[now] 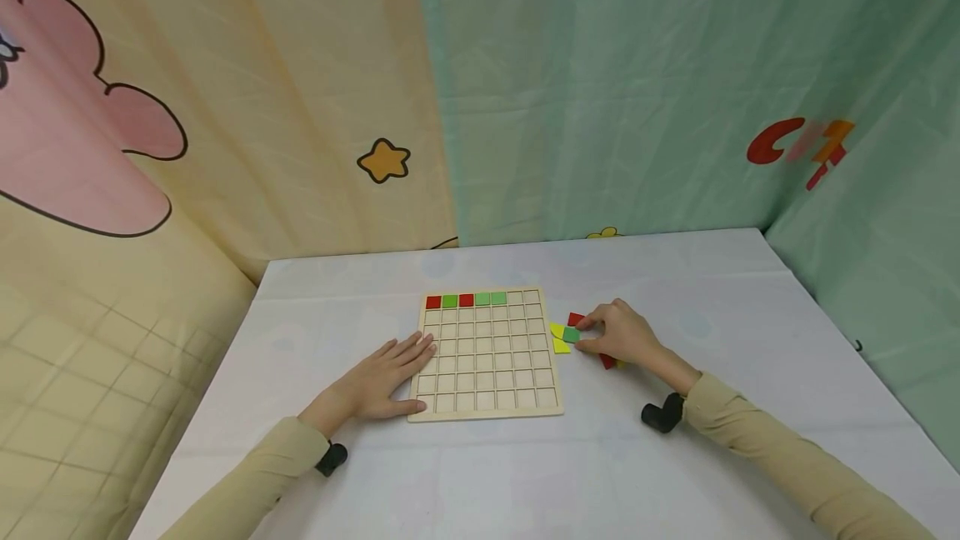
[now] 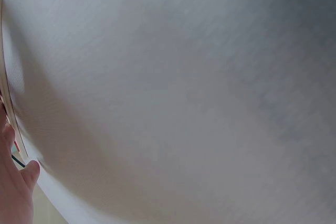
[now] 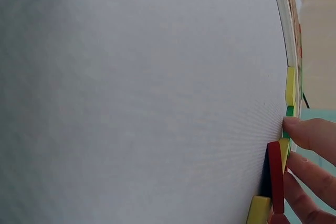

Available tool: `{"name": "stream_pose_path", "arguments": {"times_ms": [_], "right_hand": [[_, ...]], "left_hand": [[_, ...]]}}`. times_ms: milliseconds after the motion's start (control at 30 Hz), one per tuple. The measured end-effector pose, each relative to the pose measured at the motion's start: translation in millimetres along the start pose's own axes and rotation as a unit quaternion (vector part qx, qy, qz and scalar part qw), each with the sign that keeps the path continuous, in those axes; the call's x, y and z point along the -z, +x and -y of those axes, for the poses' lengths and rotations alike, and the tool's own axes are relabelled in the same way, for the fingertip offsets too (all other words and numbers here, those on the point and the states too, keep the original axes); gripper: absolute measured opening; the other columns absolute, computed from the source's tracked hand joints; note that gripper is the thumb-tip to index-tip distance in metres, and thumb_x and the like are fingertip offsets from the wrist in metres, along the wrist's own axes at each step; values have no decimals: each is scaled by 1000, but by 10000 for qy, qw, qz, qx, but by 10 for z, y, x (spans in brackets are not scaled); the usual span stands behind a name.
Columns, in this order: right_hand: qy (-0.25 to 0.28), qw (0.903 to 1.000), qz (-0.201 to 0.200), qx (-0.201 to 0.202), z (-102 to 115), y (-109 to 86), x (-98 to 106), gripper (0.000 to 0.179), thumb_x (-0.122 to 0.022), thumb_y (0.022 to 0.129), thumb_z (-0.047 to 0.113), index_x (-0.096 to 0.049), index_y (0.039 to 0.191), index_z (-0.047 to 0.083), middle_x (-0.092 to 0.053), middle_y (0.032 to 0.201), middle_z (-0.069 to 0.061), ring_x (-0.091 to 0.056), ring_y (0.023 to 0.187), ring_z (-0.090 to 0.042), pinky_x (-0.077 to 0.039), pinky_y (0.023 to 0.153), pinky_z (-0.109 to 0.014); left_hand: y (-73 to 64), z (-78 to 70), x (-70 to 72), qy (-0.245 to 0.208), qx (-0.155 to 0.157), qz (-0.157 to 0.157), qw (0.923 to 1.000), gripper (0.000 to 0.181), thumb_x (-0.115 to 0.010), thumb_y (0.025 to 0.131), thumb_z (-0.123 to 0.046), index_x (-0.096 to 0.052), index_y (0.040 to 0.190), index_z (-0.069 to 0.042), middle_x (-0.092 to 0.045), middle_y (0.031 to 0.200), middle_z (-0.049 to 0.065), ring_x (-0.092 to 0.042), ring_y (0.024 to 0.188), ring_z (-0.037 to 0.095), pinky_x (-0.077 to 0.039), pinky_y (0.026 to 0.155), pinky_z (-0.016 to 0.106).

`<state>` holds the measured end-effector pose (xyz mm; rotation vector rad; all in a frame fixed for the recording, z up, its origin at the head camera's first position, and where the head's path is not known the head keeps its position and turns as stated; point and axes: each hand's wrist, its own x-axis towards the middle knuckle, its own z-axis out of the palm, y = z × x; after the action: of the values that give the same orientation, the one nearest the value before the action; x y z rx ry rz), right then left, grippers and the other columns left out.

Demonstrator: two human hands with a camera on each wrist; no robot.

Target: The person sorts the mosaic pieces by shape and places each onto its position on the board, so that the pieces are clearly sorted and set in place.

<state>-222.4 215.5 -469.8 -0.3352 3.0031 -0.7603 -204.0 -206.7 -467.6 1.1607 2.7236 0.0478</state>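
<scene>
A pale wooden grid board (image 1: 487, 418) lies on the table, its top row starting with red, green, red and two light green tiles (image 1: 483, 299). My left hand (image 1: 382, 379) rests spread over the board's left edge, fingers straight. Just off the board's right side, my right hand (image 1: 621, 333) pinches a green tile (image 1: 572, 335) between thumb and fingers, with the thumb at its edge in the right wrist view. Yellow tiles (image 1: 561, 347) lie between that tile and the board. A red tile (image 1: 576, 319) sits behind the fingertips; more red (image 1: 607, 362) and yellow tiles are partly hidden under the hand.
A white cloth covers the table (image 1: 480, 482). Behind it hangs a printed curtain (image 1: 570, 107), with another at each side. Each wrist carries a small black device (image 1: 663, 415). Red and yellow tiles (image 3: 259, 211) are stacked or leaning together near the right hand.
</scene>
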Motion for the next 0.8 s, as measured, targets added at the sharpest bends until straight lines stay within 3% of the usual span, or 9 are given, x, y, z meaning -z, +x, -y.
{"name": "stream_pose_path", "arguments": {"times_ms": [467,800], "right_hand": [[99,9997,-105,206,11,-20,2,28,-82,73,29,-77,93,9,-69,87,-1,-47,81,-15,-39,63,-25],[67,9999,34,98,8,-15,45,27,-79,76,30,-77,94,10,-68,91,-3,-51,83,-16,-42,66,-26]], "left_hand": [[-5,2,-3,4,-14,-34,10000,89,-46,90,-65,-16,155,-12,-14,163,6,-14,150,27,-20,118,53],[-4,9,-15,26,33,3,10000,89,-45,90,-66,-16,155,-13,-13,163,5,-13,150,26,-19,119,52]]}}
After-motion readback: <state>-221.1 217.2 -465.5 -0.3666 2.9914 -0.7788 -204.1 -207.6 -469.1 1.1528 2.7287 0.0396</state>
